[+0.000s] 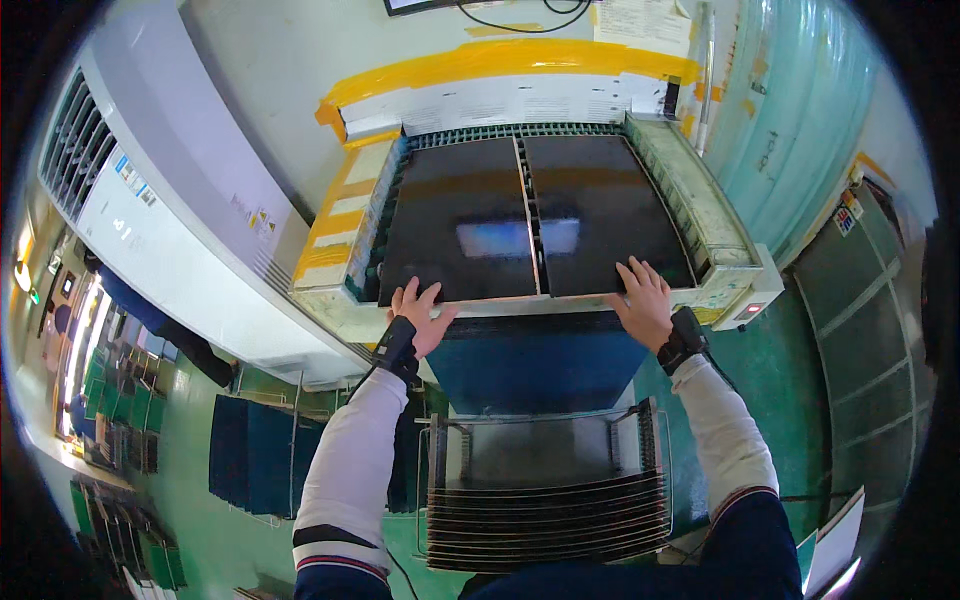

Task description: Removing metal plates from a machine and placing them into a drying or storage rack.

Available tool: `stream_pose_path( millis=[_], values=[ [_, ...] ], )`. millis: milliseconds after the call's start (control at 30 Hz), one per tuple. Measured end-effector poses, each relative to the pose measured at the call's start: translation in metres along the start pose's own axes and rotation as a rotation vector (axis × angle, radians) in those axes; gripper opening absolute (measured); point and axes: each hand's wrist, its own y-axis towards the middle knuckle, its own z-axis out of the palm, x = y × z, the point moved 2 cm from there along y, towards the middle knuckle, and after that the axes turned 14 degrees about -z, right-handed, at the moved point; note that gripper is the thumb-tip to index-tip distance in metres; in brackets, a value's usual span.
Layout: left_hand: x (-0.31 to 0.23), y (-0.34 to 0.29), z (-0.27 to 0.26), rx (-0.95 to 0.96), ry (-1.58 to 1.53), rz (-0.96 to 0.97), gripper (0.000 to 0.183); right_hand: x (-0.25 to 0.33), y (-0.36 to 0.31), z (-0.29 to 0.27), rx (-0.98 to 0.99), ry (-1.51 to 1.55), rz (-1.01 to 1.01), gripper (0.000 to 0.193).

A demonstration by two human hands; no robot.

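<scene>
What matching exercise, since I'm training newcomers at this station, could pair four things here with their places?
Things
1. Bare left hand
2. Bare right hand
3. Tall white cabinet with a slatted vent
4. Metal rack holding thin dark sheets

Places
A. Near edge of the right-side glossy black rectangular panel
B. Bottom centre of the picture
C. Left of the pale-framed machine
D. Near edge of the left-side glossy black rectangular panel

Pairs: 1-D, 2-A, 3-C, 4-B

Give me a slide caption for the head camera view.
Two dark panels lie side by side on a yellow-taped machine, left hand and right hand at their near edges.
</scene>
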Motion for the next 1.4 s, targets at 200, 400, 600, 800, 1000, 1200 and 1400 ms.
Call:
stream_pose_path(
  millis=[200, 400, 600, 800, 1000, 1200, 1400],
  values=[
    [-0.013, 0.031, -0.005, 0.051, -0.057, -0.05, 0.068, -0.019, 0.031, 0.017, -0.045, -0.012, -0.025, 0.063],
    [-0.028, 0.048, -0.007, 0.001, -0.059, -0.067, 0.067, -0.022, 0.064, 0.03, -0.034, -0.019, 0.024, 0.061],
    [-0.024, 0.069, -0.005, -0.032, -0.044, -0.064, 0.065, -0.03, 0.086, 0.035, -0.02, -0.036, 0.046, 0.059],
    [-0.026, 0.076, -0.011, 0.011, -0.013, -0.055, 0.068, -0.032, 0.085, 0.029, -0.041, -0.062, 0.023, 0.059],
    [-0.022, 0.069, -0.008, 0.016, 0.041, -0.014, 0.07, -0.034, 0.079, 0.04, -0.029, -0.051, 0.002, 0.06],
    [-0.016, 0.058, 0.004, -0.126, -0.058, 0.095, 0.071, -0.039, 0.078, 0.044, -0.072, -0.051, -0.027, 0.06],
    [-0.019, 0.019, -0.015, -0.25, -0.361, 0.24, 0.04, 0.01, 0.062, 0.004, -0.301, 0.137, -0.359, 0.041]
  ],
)
